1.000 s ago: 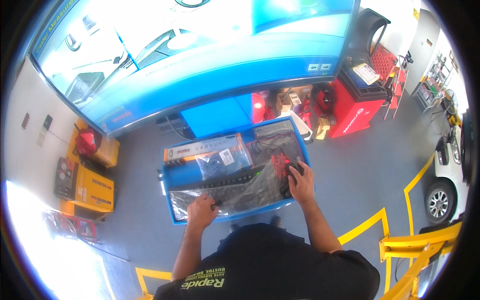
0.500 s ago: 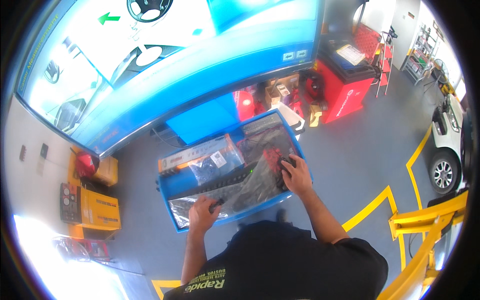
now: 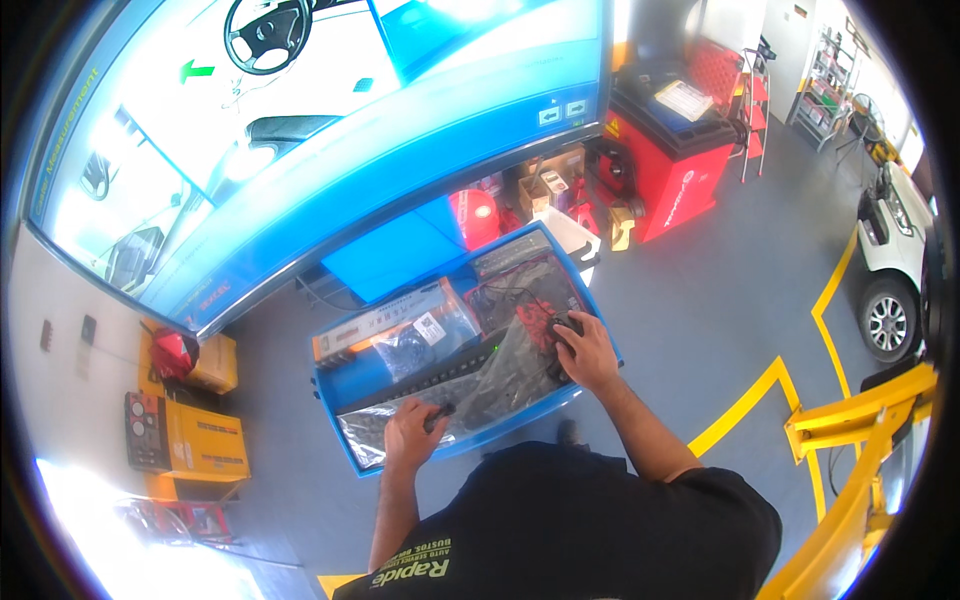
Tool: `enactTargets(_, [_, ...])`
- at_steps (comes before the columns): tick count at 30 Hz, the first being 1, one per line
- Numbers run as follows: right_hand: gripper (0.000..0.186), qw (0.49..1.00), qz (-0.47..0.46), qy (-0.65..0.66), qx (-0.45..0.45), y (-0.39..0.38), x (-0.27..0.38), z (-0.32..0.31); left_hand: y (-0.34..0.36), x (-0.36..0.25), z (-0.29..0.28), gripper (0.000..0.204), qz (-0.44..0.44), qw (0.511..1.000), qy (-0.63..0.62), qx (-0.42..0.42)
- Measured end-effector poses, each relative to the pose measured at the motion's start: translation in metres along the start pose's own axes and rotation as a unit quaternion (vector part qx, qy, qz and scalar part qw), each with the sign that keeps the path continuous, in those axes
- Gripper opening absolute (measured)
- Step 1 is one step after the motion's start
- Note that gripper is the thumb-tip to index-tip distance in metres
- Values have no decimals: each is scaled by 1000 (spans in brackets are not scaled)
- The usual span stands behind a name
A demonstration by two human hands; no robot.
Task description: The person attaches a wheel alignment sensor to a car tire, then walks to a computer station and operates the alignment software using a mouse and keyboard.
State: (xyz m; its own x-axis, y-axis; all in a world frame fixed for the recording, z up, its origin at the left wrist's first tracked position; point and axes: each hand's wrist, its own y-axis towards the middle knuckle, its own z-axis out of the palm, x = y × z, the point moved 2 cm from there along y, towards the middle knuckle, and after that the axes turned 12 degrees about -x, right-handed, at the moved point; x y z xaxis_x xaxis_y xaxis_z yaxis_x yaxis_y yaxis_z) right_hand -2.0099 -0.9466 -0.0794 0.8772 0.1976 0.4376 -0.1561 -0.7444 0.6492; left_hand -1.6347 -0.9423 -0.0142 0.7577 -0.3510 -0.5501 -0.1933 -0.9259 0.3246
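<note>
My right hand [image 3: 590,352] is curled over a black computer mouse [image 3: 568,325] at the right end of a blue tray [image 3: 350,375]. A red patch [image 3: 535,322] lies beside the mouse. Above the tray's near left part, my left hand [image 3: 408,434] is closed on a small dark handheld object [image 3: 437,416] whose kind I cannot make out. Under it, a clear plastic sheet [image 3: 505,385] covers a black keyboard [image 3: 465,368]. Behind the keyboard lie a long orange and white box [image 3: 390,322] and a plastic-wrapped packet [image 3: 425,345].
A large screen [image 3: 400,160] with a steering wheel picture hangs beyond the tray. A red cabinet [image 3: 680,190] stands at the far right, a yellow machine [image 3: 205,440] at left. Yellow lift arms [image 3: 860,415] and a white car [image 3: 890,290] are on the right.
The whole view has shifted slightly, so the screen and cabinet sit farther left. Both hands keep their holds, with little movement over the tray.
</note>
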Motion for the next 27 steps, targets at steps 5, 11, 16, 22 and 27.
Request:
enactTargets(5, [39,1000,-8,13,-14,1,1,0,2,0,2,24,-4,1000,-8,-1])
enactTargets(11, [40,1000,-21,14,-3,3,1,0,3,1,6,24,13,1000,0,-1])
enactTargets(16, [39,1000,-10,25,-2,4,2,-1,4,2,7,24,7,1000,-12,-9])
enactTargets(22, [39,1000,-3,22,9,4,3,-2,4,5,8,23,8,1000,-12,-7])
enactTargets(27, [39,1000,-10,24,6,4,4,-3,2,5,9,24,4,1000,-18,-11])
